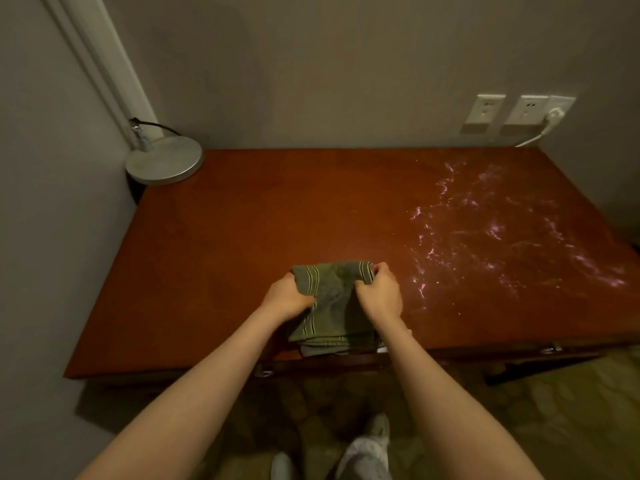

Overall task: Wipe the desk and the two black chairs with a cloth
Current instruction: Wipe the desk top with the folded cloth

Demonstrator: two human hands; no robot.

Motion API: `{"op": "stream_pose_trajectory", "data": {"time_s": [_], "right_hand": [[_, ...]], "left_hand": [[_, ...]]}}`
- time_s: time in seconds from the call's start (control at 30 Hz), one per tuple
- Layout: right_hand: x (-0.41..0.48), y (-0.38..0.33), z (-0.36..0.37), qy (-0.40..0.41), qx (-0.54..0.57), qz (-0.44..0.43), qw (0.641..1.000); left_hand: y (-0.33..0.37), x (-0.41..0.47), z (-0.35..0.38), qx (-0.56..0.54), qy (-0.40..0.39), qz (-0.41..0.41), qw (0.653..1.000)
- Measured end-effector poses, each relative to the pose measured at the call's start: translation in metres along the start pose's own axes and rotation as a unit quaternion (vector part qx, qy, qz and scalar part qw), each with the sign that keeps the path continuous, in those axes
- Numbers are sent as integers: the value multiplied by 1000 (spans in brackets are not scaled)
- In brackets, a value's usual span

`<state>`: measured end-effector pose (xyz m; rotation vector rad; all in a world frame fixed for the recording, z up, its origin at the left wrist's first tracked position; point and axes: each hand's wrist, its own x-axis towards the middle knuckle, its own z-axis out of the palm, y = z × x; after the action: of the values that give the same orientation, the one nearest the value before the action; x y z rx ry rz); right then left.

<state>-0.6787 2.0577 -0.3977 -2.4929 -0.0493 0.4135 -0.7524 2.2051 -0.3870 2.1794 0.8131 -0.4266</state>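
A reddish-brown wooden desk point(263, 216) fills the middle of the head view. A folded green cloth point(334, 299) with dark stripes lies near the desk's front edge. My left hand point(289, 299) grips the cloth's left side. My right hand point(379, 294) grips its right side and upper right corner. Wet streaks and droplets point(502, 237) glisten over the right half of the desktop. No black chair is in view.
A round silver lamp base point(164, 160) with a black cord stands at the desk's back left corner by the wall. Wall sockets point(519, 110) with a white plug sit at the back right. Metal drawer pulls point(551, 348) show under the front edge. Patterned carpet lies below.
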Motion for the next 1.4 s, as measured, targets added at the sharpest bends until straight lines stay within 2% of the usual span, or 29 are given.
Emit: {"op": "stream_pose_trajectory", "data": {"time_s": [0.07, 0.13, 0.23, 0.3, 0.53, 0.7, 1.23, 1.4], "right_hand": [[-6, -1, 8, 67, -121, -51, 989], [-9, -5, 19, 61, -156, -141, 976], [-5, -2, 41, -18, -164, -266, 950], [4, 13, 54, -62, -205, -288, 933], [15, 29, 59, -75, -205, -312, 925], [27, 53, 34, -89, -212, -327, 917], [104, 173, -79, -40, -233, -269, 934], [131, 215, -121, -10, -244, -225, 943]], "left_hand": [[-6, -3, 9, 51, 85, 39, 994], [-7, 0, 17, 98, 131, 106, 981], [-7, 13, 31, 158, 95, 168, 968], [-11, 21, 46, 187, 58, 154, 968], [-17, 27, 79, 233, 129, 115, 957], [9, 22, 108, 239, 152, 99, 954], [159, 42, 213, 219, 136, 149, 955], [213, 55, 248, 229, 122, 185, 948]]}}
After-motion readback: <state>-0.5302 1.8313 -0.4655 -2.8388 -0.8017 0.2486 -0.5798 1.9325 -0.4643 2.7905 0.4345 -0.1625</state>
